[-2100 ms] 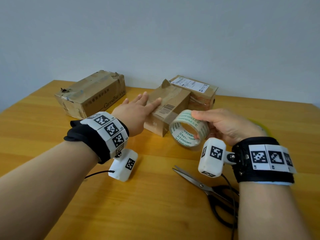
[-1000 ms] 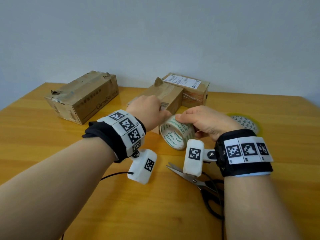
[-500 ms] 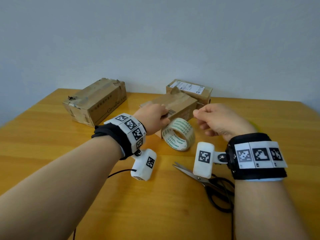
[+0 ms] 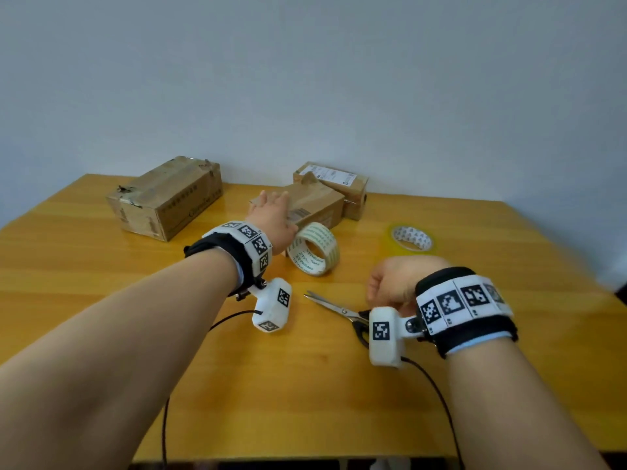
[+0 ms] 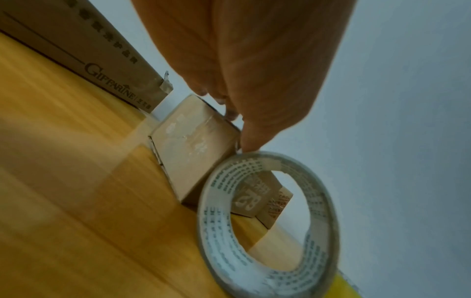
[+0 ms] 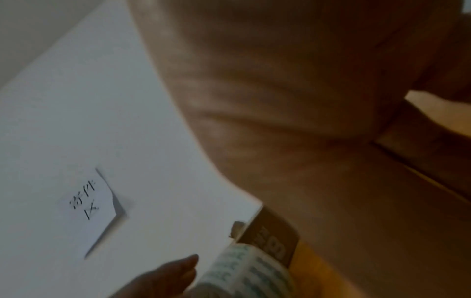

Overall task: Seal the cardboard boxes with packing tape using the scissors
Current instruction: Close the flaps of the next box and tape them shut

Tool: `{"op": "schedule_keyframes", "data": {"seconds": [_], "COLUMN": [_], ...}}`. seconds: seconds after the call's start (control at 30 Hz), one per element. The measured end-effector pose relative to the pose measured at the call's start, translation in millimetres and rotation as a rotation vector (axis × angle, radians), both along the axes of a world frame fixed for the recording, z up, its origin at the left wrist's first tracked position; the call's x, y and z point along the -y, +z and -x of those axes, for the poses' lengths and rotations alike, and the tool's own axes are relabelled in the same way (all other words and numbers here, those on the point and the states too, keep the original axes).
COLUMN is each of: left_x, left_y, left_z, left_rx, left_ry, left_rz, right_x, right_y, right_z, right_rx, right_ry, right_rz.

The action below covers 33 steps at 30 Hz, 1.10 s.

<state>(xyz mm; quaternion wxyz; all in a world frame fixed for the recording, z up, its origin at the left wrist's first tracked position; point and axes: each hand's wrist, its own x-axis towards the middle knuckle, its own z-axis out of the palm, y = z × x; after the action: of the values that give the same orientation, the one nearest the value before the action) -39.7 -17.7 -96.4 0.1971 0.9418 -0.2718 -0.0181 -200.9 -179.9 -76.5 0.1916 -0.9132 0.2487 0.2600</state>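
We find left hand [image 4: 271, 215] flat on centre box [image 4: 315, 201], tape roll [image 4: 314, 249] uncut; right hand [image 4: 390, 286] curled beside scissors [image 4: 339, 312], grip unclear; sealing remains

Wooden table [image 4: 101, 334], grey wall [image 4: 305, 79] (paper note [image 6: 89, 203] stuck on).

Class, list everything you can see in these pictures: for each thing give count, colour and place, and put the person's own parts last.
Table: one, yellow-orange wood, under everything.
Cardboard boxes: three, brown; a large box back left, a middle box, a labelled box behind it.
Printed tape roll: one, whitish, standing on edge before the middle box.
Yellow tape roll: one, flat, right.
Scissors: one, black-handled, near centre.
Left hand: flat on the middle box.
Right hand: over the scissors' handles; grip hidden.
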Motion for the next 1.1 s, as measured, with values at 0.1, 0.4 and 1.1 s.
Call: {"op": "schedule_keyframes", "data": {"seconds": [0.1,0.4,1.1], "left_x": [-1,1,-1], "left_y": [-3,2,5], "left_z": [2,15,-3], "left_rx": [-0.087,-0.561,-0.933], "left_ry": [0.147,0.429,0.110], "left_rz": [0.106,0.464,0.430], "right_x": [-11,-14,-12], "right_y": [-3,8,18], "right_z": [2,2,-106], "right_rx": [-0.094,-0.161,0.799], "right_ry": [0.151,0.273,0.100], "right_rz": [0.142,0.191,-0.291]}}
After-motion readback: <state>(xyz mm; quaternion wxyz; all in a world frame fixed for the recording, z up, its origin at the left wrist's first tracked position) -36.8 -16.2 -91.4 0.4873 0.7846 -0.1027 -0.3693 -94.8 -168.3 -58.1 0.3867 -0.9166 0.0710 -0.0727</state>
